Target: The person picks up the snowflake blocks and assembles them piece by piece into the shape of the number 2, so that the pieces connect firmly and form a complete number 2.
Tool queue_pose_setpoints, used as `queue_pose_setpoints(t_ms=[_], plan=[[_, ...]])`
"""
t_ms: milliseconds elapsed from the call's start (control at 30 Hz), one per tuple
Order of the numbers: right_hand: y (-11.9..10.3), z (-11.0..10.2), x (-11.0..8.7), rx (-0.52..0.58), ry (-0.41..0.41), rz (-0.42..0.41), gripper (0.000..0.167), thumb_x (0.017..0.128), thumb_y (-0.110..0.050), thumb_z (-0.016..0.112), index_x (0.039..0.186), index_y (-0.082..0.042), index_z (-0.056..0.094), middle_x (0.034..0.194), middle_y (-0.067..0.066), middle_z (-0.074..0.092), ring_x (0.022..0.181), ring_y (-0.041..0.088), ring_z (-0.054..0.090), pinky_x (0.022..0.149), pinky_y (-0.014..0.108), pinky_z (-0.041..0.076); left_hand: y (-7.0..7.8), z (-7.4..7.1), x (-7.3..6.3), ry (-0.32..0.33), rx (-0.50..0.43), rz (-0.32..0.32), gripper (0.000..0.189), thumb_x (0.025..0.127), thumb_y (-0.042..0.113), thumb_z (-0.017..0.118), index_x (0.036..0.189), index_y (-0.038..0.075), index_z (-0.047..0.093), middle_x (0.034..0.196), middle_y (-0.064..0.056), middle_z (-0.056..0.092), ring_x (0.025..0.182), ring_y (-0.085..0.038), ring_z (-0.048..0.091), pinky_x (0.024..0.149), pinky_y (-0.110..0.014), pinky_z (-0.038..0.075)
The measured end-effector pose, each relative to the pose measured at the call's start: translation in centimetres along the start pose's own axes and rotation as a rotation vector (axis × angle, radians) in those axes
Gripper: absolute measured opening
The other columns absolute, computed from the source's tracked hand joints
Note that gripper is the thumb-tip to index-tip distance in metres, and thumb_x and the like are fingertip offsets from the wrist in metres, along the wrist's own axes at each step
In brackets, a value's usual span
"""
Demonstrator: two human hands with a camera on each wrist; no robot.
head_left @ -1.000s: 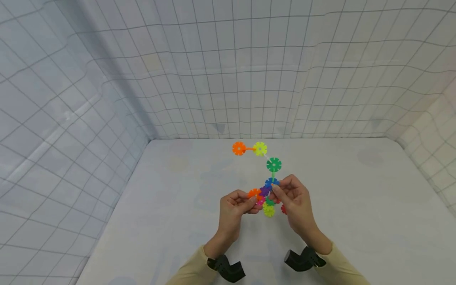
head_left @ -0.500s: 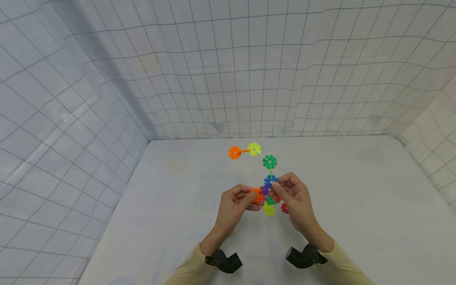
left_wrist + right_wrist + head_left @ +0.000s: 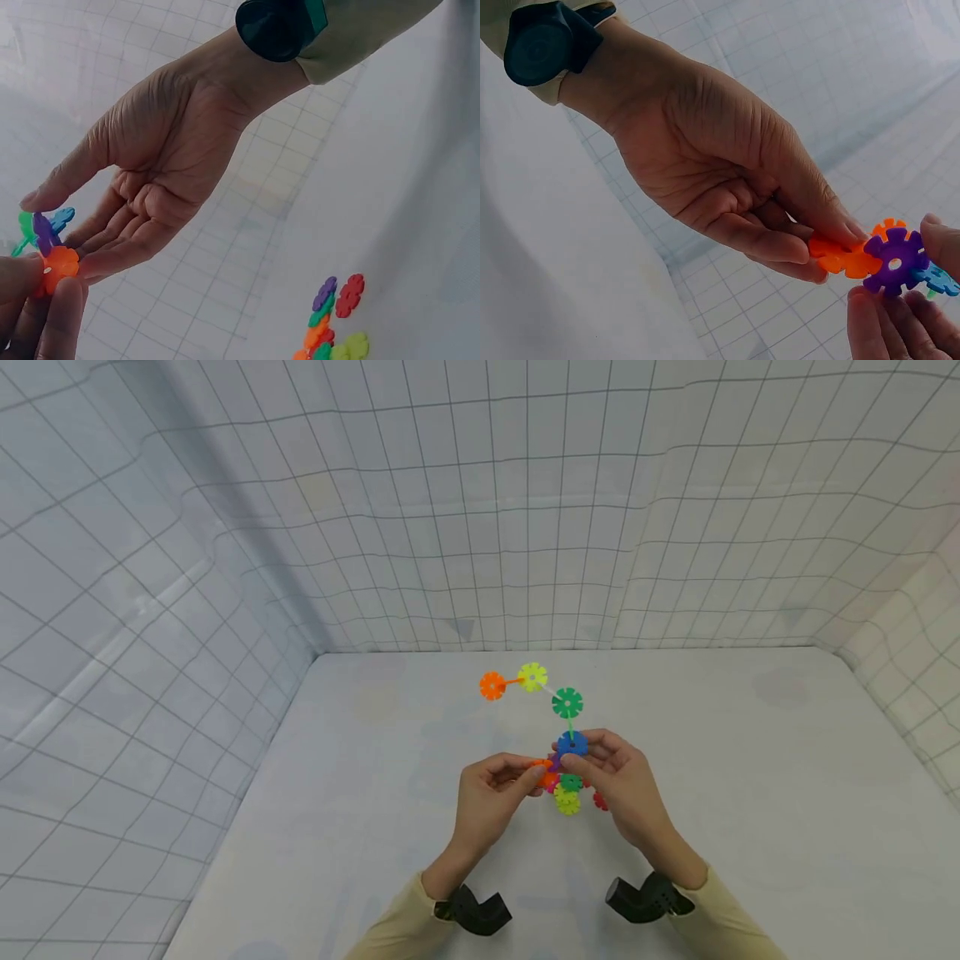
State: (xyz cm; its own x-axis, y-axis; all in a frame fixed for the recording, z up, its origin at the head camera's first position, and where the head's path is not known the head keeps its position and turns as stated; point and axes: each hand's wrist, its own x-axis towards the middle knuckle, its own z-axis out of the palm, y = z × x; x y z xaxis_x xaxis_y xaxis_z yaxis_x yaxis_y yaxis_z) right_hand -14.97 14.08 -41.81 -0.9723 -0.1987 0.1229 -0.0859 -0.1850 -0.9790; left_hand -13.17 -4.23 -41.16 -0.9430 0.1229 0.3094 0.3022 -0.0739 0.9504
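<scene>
In the head view, my left hand (image 3: 483, 797) pinches an orange notched plastic disc (image 3: 846, 259) between thumb and fingers. A second orange disc (image 3: 889, 226) shows just behind it. Opposite, my right hand (image 3: 626, 785) pinches a purple disc (image 3: 895, 262), which meets the orange piece edge to edge. Just above my right thumb is a blue disc (image 3: 572, 743). From it a chain runs up and left through a green disc (image 3: 567, 703) and a yellow disc (image 3: 532, 677) to an orange end disc (image 3: 492, 686), with thin edge-on pieces between them.
Loose discs lie on the white table (image 3: 360, 827) below the hands: a yellow one (image 3: 567, 802), a green one (image 3: 572, 782) and a red one (image 3: 602, 802) partly behind my right hand. A grid-lined sheet (image 3: 480, 527) surrounds the table's back and sides.
The chain's far end has swung left and slightly down. The blue disc now faces the head camera, with my right thumb moved below it. The orange and purple discs have come closer together.
</scene>
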Motion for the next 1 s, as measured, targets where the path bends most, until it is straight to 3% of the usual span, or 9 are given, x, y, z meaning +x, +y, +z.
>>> queue_pose_setpoints(t_ms=[100,200,300,433,567,767,1000], plan=[[0.0,-0.1,0.0,0.027,-0.017,0.003,0.024,0.087,-0.005,0.069,0.105,0.009,0.06,0.104,0.014,0.069,0.098,0.025,0.066,0.084,0.035,0.051,1.0,0.3,-0.2,0.013,0.031,0.028,0.007,0.085,-0.006,0.066,0.09,-0.011,0.067,0.078,-0.022,0.067,0.066,-0.038,0.065,0.065,-0.035,0.056],[0.1,0.0,-0.1,0.076,-0.043,-0.01,0.017,0.087,-0.002,0.068,0.099,0.008,0.063,0.102,0.013,0.07,0.097,0.026,0.066,0.085,0.035,0.051,1.0,0.5,-0.3,0.029,0.033,0.073,0.005,0.084,-0.007,0.066,0.087,-0.012,0.066,0.076,-0.023,0.066,0.062,-0.034,0.065,0.062,-0.036,0.056],[0.1,0.3,-0.2,0.119,-0.066,-0.027,0.011,0.087,0.001,0.067,0.095,0.006,0.064,0.101,0.013,0.069,0.098,0.027,0.065,0.087,0.036,0.05,0.1,0.6,-0.5,0.061,0.017,0.078,0.005,0.083,-0.007,0.067,0.086,-0.011,0.066,0.076,-0.022,0.067,0.059,-0.029,0.066,0.061,-0.036,0.056],[0.1,0.7,-0.4,0.143,-0.068,-0.035,0.006,0.087,0.001,0.066,0.093,0.003,0.065,0.101,0.013,0.069,0.099,0.026,0.065,0.086,0.035,0.05,-1.3,0.5,-0.7,0.105,-0.023,0.034,0.01,0.083,-0.001,0.07,0.086,-0.01,0.066,0.078,-0.019,0.068,0.06,-0.024,0.067,0.06,-0.035,0.056],[0.2,0.9,-0.5,0.154,-0.056,-0.034,0.005,0.087,0.002,0.066,0.091,0.001,0.065,0.1,0.012,0.07,0.098,0.025,0.066,0.086,0.035,0.05,-1.4,0.6,-0.8,0.114,-0.056,0.038,0.014,0.084,0.003,0.07,0.087,-0.01,0.066,0.078,-0.021,0.067,0.06,-0.019,0.067,0.059,-0.036,0.056],[0.1,0.6,-0.3,0.141,-0.077,-0.019,0.006,0.09,0.0,0.063,0.095,0.001,0.065,0.105,0.014,0.068,0.099,0.025,0.065,0.085,0.035,0.051,-1.3,0.2,-0.3,0.056,-0.05,0.023,0.011,0.085,-0.001,0.068,0.087,-0.012,0.066,0.078,-0.022,0.067,0.061,-0.02,0.066,0.059,-0.037,0.056],[0.0,-0.1,0.0,0.145,-0.135,-0.001,0.011,0.094,-0.002,0.057,0.102,0.001,0.064,0.112,0.024,0.063,0.103,0.027,0.064,0.088,0.037,0.049,-1.0,-0.7,0.3,-0.049,-0.047,-0.097,0.011,0.085,0.005,0.07,0.088,-0.006,0.069,0.08,-0.01,0.067,0.066,-0.017,0.059,0.059,-0.028,0.053]])
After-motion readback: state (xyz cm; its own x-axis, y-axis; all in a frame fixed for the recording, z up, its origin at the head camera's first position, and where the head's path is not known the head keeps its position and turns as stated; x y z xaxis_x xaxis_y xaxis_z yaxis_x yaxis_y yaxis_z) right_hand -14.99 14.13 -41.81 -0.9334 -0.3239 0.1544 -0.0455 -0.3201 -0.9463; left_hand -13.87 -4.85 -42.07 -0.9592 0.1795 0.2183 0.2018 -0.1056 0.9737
